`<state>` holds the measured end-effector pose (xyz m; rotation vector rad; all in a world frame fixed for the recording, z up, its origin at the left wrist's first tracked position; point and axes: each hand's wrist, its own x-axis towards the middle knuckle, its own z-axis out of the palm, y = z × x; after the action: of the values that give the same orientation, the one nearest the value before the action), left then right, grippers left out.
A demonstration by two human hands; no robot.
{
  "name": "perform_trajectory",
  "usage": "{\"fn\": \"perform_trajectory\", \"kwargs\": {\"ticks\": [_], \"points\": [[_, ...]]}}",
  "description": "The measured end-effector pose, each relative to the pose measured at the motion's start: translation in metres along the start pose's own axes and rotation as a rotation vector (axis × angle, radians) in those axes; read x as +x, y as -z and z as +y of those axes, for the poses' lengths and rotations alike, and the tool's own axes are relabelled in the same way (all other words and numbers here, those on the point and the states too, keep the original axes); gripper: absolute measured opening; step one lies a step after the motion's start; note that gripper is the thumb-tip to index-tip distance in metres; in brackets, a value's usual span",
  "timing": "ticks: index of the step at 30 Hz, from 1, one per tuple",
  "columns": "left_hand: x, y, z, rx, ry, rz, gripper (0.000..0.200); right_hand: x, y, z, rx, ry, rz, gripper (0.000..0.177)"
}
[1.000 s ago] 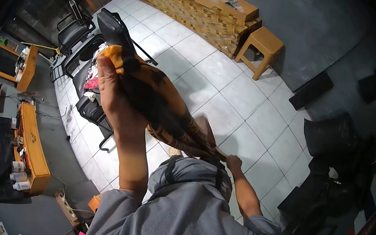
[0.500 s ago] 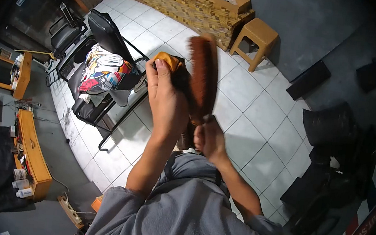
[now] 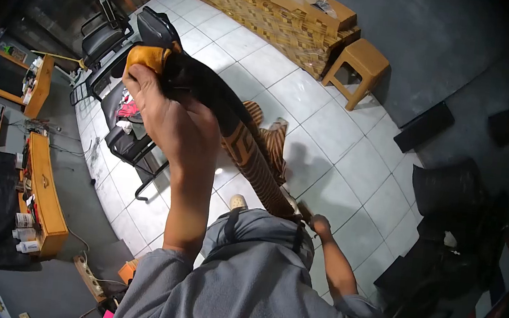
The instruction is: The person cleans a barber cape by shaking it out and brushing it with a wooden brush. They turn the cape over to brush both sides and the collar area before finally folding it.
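Raised at centre left, my left hand (image 3: pixel 172 119) is closed on the orange end of a long black cloth (image 3: pixel 206 89) with orange-brown stripes and lettering. The cloth hangs from that hand, slanting down to the right towards my waist. My right hand (image 3: pixel 320 225) is low at my right side, closed around the brush (image 3: pixel 305 210), of which only a brown part shows. The brush's bristles are mostly hidden beside the striped lower end of the cloth.
A black salon chair (image 3: pixel 121 145) with colourful fabric stands at left. Wooden drawers with bottles (image 3: pixel 46 193) line the left wall. A tan stool (image 3: pixel 358 70) stands by a woven-pattern bench (image 3: pixel 251 10) bearing a cardboard box (image 3: pixel 314 7). Dark seats (image 3: pixel 447 185) are at right.
My left hand has moved up and left, stretching the cloth out. The brush has swung from upright in front of me down to my right side with my right hand.
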<state>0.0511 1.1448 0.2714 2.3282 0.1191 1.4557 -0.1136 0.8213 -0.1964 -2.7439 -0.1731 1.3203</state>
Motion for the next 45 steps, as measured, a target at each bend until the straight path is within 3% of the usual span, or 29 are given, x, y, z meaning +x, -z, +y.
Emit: {"fn": "perform_trajectory", "kwargs": {"ticks": [1, 3, 5, 6, 9, 13, 14, 15, 16, 18, 19, 20, 21, 23, 25, 26, 29, 31, 33, 35, 37, 38, 42, 45], "points": [[-0.003, 0.000, 0.000, 0.137, -0.060, 0.002, 0.036, 0.002, -0.001, 0.004, -0.026, 0.133, 0.250, 0.026], [-0.012, -0.003, 0.010, 0.116, -0.027, -0.039, 0.045, 0.017, 0.019, -0.003, 0.117, 0.104, 0.452, 0.028], [-0.023, -0.009, 0.019, -0.082, 0.102, -0.113, 0.057, -0.004, 0.089, -0.045, 0.656, 0.105, 0.753, 0.034], [-0.034, -0.022, 0.017, -0.083, 0.048, -0.004, 0.040, -0.029, 0.133, -0.074, 0.920, 0.189, 0.708, 0.037], [-0.037, -0.023, 0.038, -0.431, 0.459, -0.066, 0.020, -0.129, 0.239, -0.156, 1.682, 0.518, 0.455, 0.039], [-0.028, -0.020, 0.065, -1.108, 1.006, 0.035, 0.019, -0.182, 0.267, -0.209, 1.834, 0.834, 0.187, 0.036], [-0.030, -0.023, 0.060, -0.966, 0.845, 0.039, 0.020, -0.176, 0.262, -0.216, 1.896, 0.926, 0.076, 0.034], [-0.032, -0.026, 0.056, -0.815, 0.696, 0.063, 0.021, -0.153, 0.245, -0.213, 1.669, 0.881, 0.213, 0.030], [-0.036, -0.034, 0.046, -0.447, 0.383, 0.074, 0.022, -0.129, 0.227, -0.211, 1.441, 0.822, 0.340, 0.027], [-0.030, -0.037, 0.036, -0.751, 0.483, 0.071, 0.022, -0.032, 0.154, -0.182, 0.667, 0.905, 0.892, 0.025], [-0.027, -0.039, 0.031, -0.897, 0.539, 0.080, 0.022, -0.019, 0.136, -0.160, 0.541, 0.771, 0.799, 0.027], [-0.015, -0.032, 0.035, -1.165, 0.734, 0.131, 0.021, -0.007, 0.118, -0.138, 0.393, 0.650, 0.701, 0.031], [-0.007, -0.028, 0.035, -1.432, 0.930, 0.182, 0.020, -0.010, 0.103, -0.116, 0.450, 0.363, 0.318, 0.032], [-0.016, -0.034, 0.018, -1.325, 0.876, 0.095, 0.022, 0.021, 0.052, -0.061, 0.216, 0.261, 0.162, 0.024], [-0.022, -0.033, 0.012, -1.370, 0.895, 0.090, 0.021, 0.007, 0.041, -0.031, 0.516, 0.345, 0.312, 0.029], [-0.025, -0.033, 0.012, -1.398, 0.907, 0.088, 0.021, 0.010, 0.056, -0.032, 0.234, 0.111, -0.066, 0.030], [-0.042, -0.032, 0.008, -1.271, 0.820, 0.040, 0.020, 0.032, 0.045, -0.029, 0.650, -0.196, 0.469, 0.043], [-0.062, -0.031, 0.007, -0.913, 0.595, -0.050, 0.020, -0.064, 0.172, -0.091, 0.958, -0.076, 0.445, 0.048], [-0.080, -0.028, 0.009, -0.915, 0.664, -0.127, 0.020, -0.106, 0.220, -0.130, 1.476, 0.467, 0.545, 0.050], [-0.098, -0.027, 0.017, -1.271, 1.037, -0.192, 0.019, -0.090, 0.220, -0.141, 1.286, 0.571, 0.610, 0.060], [-0.116, -0.032, 0.018, -1.293, 1.058, -0.267, 0.018, -0.113, 0.243, -0.178, 1.361, 0.662, 0.722, 0.041], [-0.126, -0.034, 0.019, -1.303, 1.067, -0.306, 0.018, -0.115, 0.249, -0.177, 0.953, 0.516, 0.874, 0.032], [-0.129, -0.045, -0.031, -0.918, 0.545, -0.652, 0.018, -0.134, 0.262, -0.159, 0.977, 0.509, 0.742, 0.022], [-0.135, -0.045, -0.047, -0.824, 0.436, -0.857, 0.017, -0.138, 0.252, -0.144, 1.223, 0.677, 0.596, 0.019]]}}
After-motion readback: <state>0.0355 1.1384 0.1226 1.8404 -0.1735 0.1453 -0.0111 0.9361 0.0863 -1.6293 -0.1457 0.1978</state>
